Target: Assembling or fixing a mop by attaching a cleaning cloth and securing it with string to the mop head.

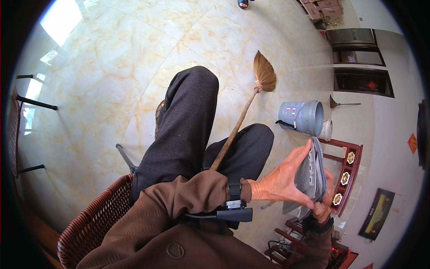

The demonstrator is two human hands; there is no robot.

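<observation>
A grey flat mop head [306,177] is held upright on edge between my two hands, right of my knees. Its plastic plate shows slots and small raised dots, and a fuzzy grey pad runs along its far edge. My left hand [282,179] grips the plate, fingers over the top edge and thumb low on its face. My right hand [326,199] holds it from the other side, thumb and fingertips pinched at the lower edge; part of that hand is hidden behind it. A straw broom [242,112] slants across my lap, its wooden handle running down to my left forearm.
I sit on a woven wicker chair [89,215]. A grey-blue bucket [301,117] stands ahead right, with a small white bucket [327,130] behind it. Dark red wooden furniture [351,179] lines the right side. Another chair [15,130] is at far left. Someone's sandalled foot [242,4] shows at the top.
</observation>
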